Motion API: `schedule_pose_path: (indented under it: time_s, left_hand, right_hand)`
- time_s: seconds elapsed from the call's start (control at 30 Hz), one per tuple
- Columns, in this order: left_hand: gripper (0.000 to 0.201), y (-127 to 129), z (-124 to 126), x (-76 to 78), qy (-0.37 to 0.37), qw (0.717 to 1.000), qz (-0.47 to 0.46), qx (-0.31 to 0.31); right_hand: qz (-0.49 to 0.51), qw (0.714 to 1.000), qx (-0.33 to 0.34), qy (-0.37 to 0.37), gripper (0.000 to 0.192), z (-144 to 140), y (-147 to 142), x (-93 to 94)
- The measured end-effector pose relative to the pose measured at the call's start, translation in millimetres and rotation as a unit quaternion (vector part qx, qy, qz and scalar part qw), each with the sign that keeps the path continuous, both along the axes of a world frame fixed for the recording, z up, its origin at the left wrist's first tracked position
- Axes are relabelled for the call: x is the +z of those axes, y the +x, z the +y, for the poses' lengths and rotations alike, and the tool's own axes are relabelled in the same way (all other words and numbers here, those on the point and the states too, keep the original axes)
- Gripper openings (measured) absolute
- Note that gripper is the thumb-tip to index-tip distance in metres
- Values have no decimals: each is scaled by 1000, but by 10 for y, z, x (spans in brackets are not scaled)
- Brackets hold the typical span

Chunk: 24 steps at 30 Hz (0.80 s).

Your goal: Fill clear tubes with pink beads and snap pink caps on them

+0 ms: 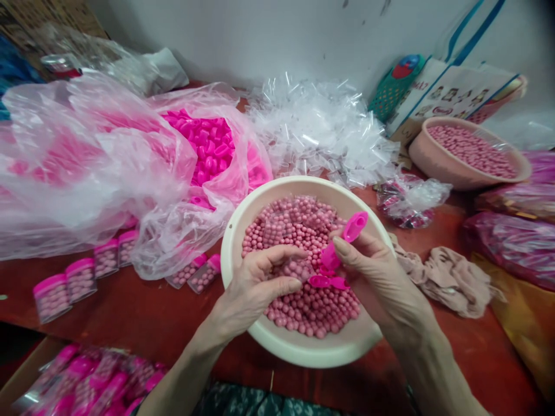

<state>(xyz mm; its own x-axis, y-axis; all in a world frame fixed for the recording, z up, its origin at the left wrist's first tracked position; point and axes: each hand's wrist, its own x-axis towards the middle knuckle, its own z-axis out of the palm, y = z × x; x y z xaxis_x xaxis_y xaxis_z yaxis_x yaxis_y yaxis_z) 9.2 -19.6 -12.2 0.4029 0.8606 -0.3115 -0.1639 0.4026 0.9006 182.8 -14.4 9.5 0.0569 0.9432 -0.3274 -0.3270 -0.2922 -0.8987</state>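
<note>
Over the cream bowl [303, 346] at the centre of the worktop [143, 315], both my hands are at work. Left of the bowl stands a row of filled, pink-capped clear containers [80, 279], two more lying against its left edge, with a large plastic bag of loose pink caps [208, 144] behind them. Below and left of the bowl, a carton holds further capped containers [93, 384].

My left hand [255, 286] is closed on a small clear container [299, 268], thumb below and fingers above, held low over the pink beads [303, 300] that fill the bowl. My right hand [381, 277] pinches a pink cap [347, 237] between thumb and forefinger, just right of the container; further pink caps [327, 281] sit at its fingertips. The hands are close but not touching.

Judgement: the capping step is in hand, the container appearing loaded. The next move calls for aligning the cap squarely with the container mouth and pressing it home without spilling beads.

Behind the bowl lies a heap of clear plastic pieces [321, 130]. Right of the bowl lie a crumpled beige cloth [451, 280], a second bowl of beads [468, 153], and bagged pink stock [511, 242]. The worktop is red-brown; a white wall [281, 34] stands behind.
</note>
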Motion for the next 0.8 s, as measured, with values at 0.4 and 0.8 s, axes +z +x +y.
schedule_pose_path:
  time_s: [0.4,0.8]
  left_hand:
    - [30,-9,-9,22,50,998,-5,48]
    - [30,-24,-10,-23,92,995,3,26]
  right_hand:
    - [-243,960,5,142,14,-166,-170,-14]
    - [-140,984,38,99,10,-161,-269,-118]
